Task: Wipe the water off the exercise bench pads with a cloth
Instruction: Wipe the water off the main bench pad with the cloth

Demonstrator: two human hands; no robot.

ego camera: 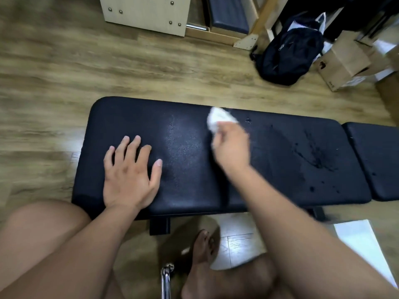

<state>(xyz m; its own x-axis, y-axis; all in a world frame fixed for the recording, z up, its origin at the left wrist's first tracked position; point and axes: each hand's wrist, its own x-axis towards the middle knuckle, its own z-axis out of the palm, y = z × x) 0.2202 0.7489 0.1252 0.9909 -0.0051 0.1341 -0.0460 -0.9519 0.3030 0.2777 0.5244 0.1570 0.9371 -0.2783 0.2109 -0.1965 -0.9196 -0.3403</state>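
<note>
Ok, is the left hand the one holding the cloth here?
No, the left hand lies flat and open on the long pad, while the right hand grips the white cloth.

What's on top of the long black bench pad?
The left hand lies flat on it, the right hand holds a white cloth on it, and water drops sit further right. Anything under them is hidden.

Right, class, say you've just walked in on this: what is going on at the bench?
A person is wiping a black exercise bench. The right hand grips a bunched white cloth against the far edge of the long pad, near its middle. The left hand rests flat, fingers spread, on the pad's left part. Water splashes lie on its right part, not yet wiped. A shorter pad adjoins on the right.
</note>
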